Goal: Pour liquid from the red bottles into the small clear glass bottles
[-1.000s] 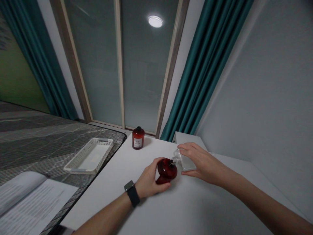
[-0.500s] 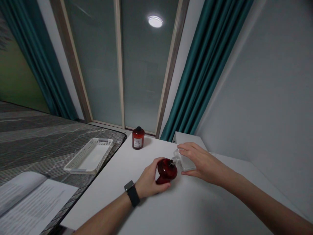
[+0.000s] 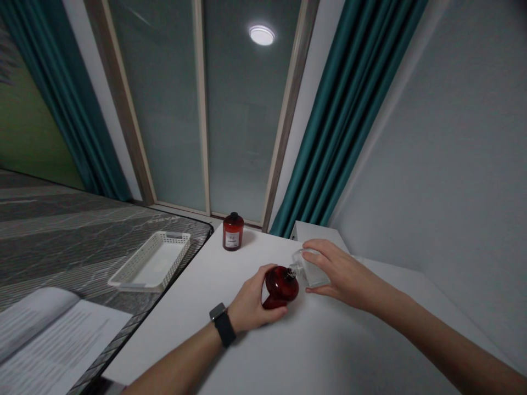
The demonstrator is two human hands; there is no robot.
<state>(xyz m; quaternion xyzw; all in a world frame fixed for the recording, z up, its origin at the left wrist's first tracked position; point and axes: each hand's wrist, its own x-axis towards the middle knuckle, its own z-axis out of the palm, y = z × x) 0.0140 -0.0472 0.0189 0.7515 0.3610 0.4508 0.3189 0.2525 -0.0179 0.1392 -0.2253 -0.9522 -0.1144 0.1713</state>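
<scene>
My left hand (image 3: 257, 299), with a dark watch on the wrist, is wrapped round a dark red glass bottle (image 3: 282, 284) that leans to the right. Part of a white label shows beside my fingers. A clear square glass bottle (image 3: 310, 270) lies tilted in my right hand (image 3: 335, 271), gripped between thumb and fingers. The two bottle necks meet, or nearly so, between my hands; whether liquid passes is too small to make out. Farther back on the white table stands a second red bottle (image 3: 233, 233), upright, with a black cap and white label.
A white plastic basket (image 3: 154, 263) rests on the grey patterned bed surface left of the white table (image 3: 193, 329). Nearer lies an open book (image 3: 61, 334). Behind the table are a small white cabinet (image 3: 317, 227), a teal curtain (image 3: 325, 148) and glass sliding doors.
My right hand and the clear bottle have shifted very slightly to the right. My left hand and the red bottle stay in place.
</scene>
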